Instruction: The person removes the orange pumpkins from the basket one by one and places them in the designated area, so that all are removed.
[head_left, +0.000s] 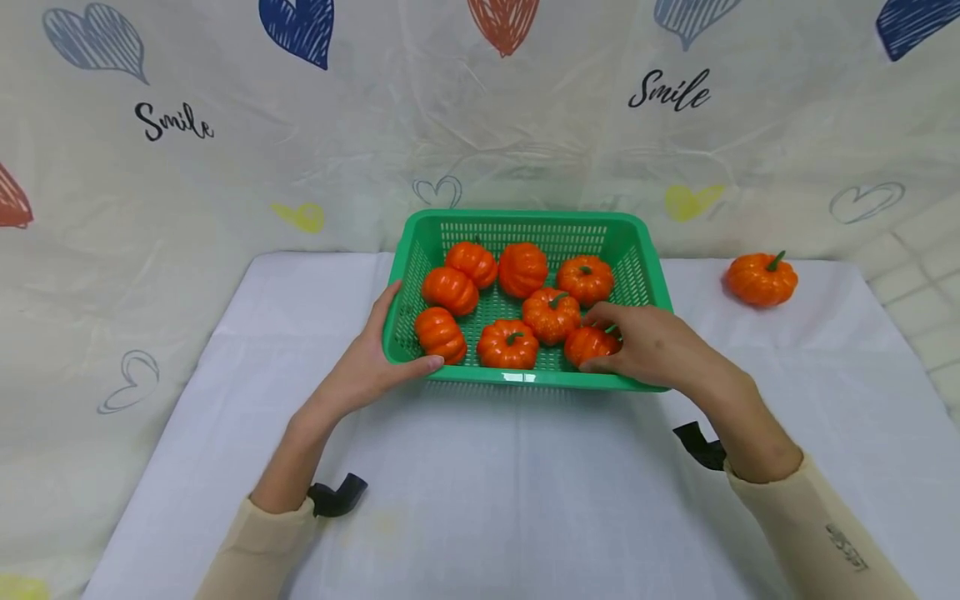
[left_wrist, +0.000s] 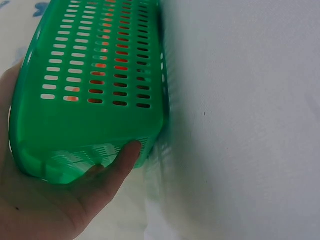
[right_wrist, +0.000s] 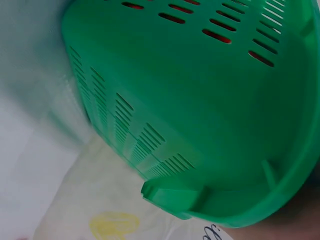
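Observation:
A green plastic basket (head_left: 525, 379) with slotted walls stands on the table and holds several small orange pumpkins (head_left: 522, 269). At its front left corner my left hand (head_left: 375, 358) grips the rim, thumb along the front edge and fingers outside the left wall. The left wrist view shows that hand (left_wrist: 65, 200) against the slotted wall. My right hand (head_left: 648, 342) reaches over the front right corner, fingers and thumb around a small pumpkin (head_left: 588, 346) inside. In the right wrist view the basket (right_wrist: 165, 100) hides most of that hand.
One more orange pumpkin (head_left: 761, 279) sits apart at the table's back right. A white cloth (head_left: 480, 500) covers the table. Behind the basket hangs a pale curtain (head_left: 375, 108) with printed hearts. White tiles (head_left: 918, 283) show at the right.

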